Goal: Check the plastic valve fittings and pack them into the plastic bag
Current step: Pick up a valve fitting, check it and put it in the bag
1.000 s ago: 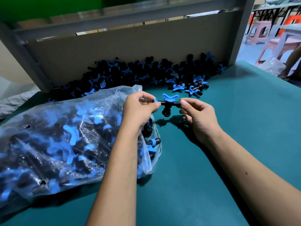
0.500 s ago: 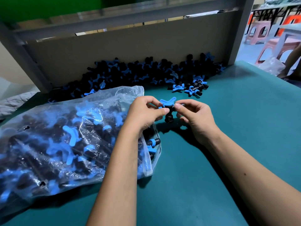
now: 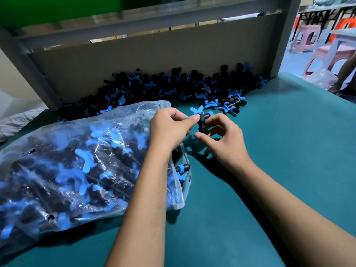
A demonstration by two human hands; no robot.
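Observation:
A black valve fitting with blue wing handles is held above the green table between both hands. My left hand pinches its left end with thumb and fingers. My right hand curls round its lower black stem from the right. Just left of the hands lies a clear plastic bag, stuffed with black and blue fittings, its mouth facing right. A long heap of loose fittings lies against the back board.
A few stray fittings lie on the green table just beyond the hands. A beige board and grey metal frame close off the back. Plastic stools stand off to the far right, beyond the table.
The fitting has been turned in the hands and shifted slightly left toward the bag mouth. My right hand has dropped from the fitting's right end to its lower stem.

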